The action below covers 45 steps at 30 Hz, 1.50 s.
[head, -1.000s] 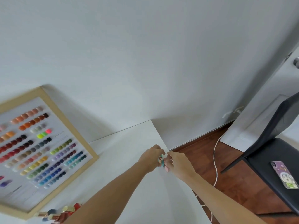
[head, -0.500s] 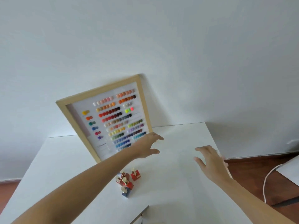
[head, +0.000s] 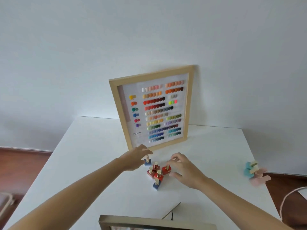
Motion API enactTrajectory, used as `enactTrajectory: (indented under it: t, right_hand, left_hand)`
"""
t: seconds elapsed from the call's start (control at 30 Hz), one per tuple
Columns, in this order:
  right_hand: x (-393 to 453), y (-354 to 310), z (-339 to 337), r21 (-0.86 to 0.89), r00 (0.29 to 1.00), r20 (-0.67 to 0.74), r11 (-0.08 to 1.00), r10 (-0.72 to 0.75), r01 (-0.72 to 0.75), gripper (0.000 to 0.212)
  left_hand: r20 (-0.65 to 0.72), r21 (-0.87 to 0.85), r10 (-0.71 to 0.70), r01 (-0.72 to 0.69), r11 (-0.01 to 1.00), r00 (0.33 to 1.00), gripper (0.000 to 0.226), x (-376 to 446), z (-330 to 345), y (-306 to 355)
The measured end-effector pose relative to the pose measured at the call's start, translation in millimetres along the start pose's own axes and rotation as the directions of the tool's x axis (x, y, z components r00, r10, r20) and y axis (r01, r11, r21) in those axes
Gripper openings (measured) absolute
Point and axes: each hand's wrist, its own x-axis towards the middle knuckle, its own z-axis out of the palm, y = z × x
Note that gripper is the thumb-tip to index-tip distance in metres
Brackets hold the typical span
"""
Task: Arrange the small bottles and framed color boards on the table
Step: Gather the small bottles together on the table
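Note:
A wood-framed color board [head: 154, 110] leans upright against the wall at the back of the white table [head: 93, 155]. Several small square bottles with gold caps stand clustered in front of it, red ones [head: 158, 175] in the middle and a blue one [head: 156, 184] nearest me. Another blue bottle [head: 147, 162] stands at the cluster's far left. My left hand [head: 134, 159] hovers at that bottle's cap, fingers apart. My right hand [head: 184, 170] is beside the rightmost red bottle [head: 166, 169], fingers curled but holding nothing. A second frame [head: 149, 221] shows at the bottom edge.
Blurred teal [head: 249, 170] and pink [head: 259, 180] bottles sit at the table's right edge. A thin dark strip [head: 172, 211] lies near the second frame. A pale cable [head: 285, 200] runs over the wooden floor to the right of the table.
My view swung left from the table's right corner to the board and bottle cluster. Both hands let go of the small bottles there and moved down to the cluster.

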Motion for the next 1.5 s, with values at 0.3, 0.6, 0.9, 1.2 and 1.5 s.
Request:
enactTrajectory:
  t: [0.3,0.6,0.9,1.2,1.5]
  right_hand:
    - [23,-32,35,0.165,0.966,-0.060,0.957,0.252,-0.240,0.033]
    - [32,-32,38,0.093,0.970,-0.062,0.969,0.234,-0.228,0.020]
    - [26,-18,37,0.042,0.984,-0.071,0.986,0.163,-0.160,0.016]
    - [6,0,21,-0.032,0.988,-0.068,0.990,0.136,-0.138,0.016]
    - [-76,54,-22,0.068,0.923,-0.168,0.938,0.346,-0.339,0.019]
  left_hand:
    - [0.003,0.119,0.187,-0.187,0.975,0.982,0.038,22,17,4]
    - [0.064,0.261,0.370,-0.373,0.890,0.927,0.035,28,17,5]
    - [0.091,0.280,0.421,-0.429,0.859,0.902,0.029,36,17,6]
    - [0.048,0.284,0.395,-0.391,0.875,0.918,0.020,49,12,18]
    - [0.082,0.272,0.490,-0.493,0.826,0.868,0.024,78,6,106]
